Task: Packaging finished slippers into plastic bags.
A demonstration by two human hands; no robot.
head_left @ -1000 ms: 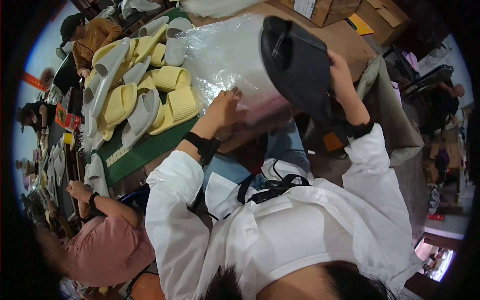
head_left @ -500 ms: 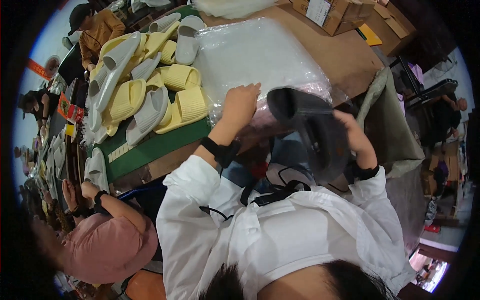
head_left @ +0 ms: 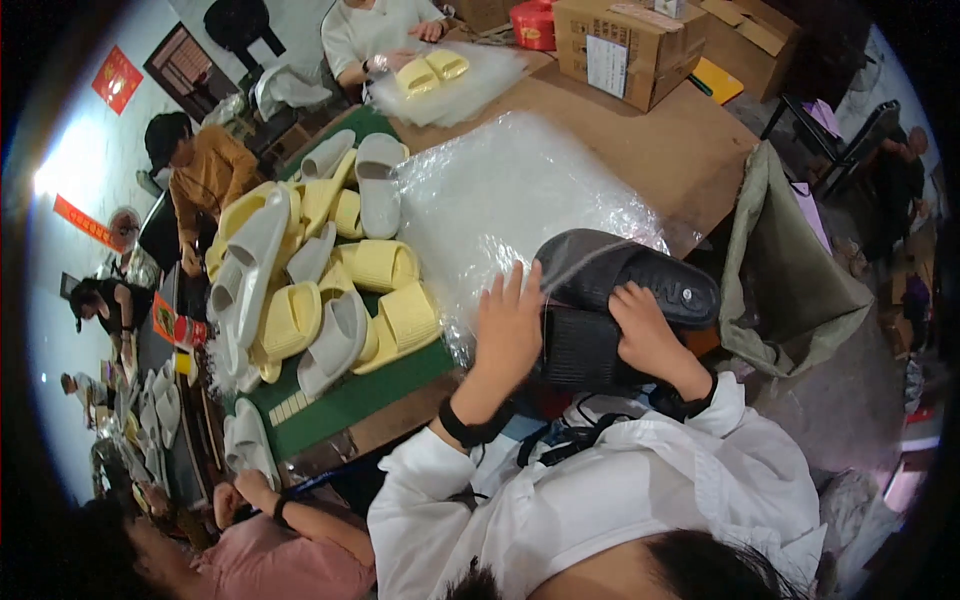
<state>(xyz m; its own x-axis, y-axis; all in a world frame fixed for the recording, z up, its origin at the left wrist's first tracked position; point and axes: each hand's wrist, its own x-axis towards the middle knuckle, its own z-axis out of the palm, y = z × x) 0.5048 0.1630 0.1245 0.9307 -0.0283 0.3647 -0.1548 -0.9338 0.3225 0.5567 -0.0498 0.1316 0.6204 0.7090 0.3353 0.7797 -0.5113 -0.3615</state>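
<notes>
A pair of black slide slippers (head_left: 605,260) lies at the near right corner of a stack of clear plastic bags (head_left: 500,185). My right hand (head_left: 648,335) is closed on the pair, its fingers over the upper slide. The lower black slide (head_left: 580,350) shows its ribbed face beneath. At the left end of the pair, my left hand (head_left: 508,325) has its fingers stretched out and apart, touching the bag film; its thumb is hidden. A strip of clear film crosses the upper slide.
Yellow and grey slippers (head_left: 330,280) are heaped on a green mat (head_left: 330,410) at left. A cardboard box (head_left: 630,50) stands at the back, an open grey-green sack (head_left: 775,290) at right. Co-workers sit at the left; another person's hands (head_left: 415,45) are busy with yellow slippers (head_left: 430,72) across the table.
The black slippers have swung from upright to lying across the bags' near corner, and both slides now show. My left fingers have spread. The view has tilted up toward the far side.
</notes>
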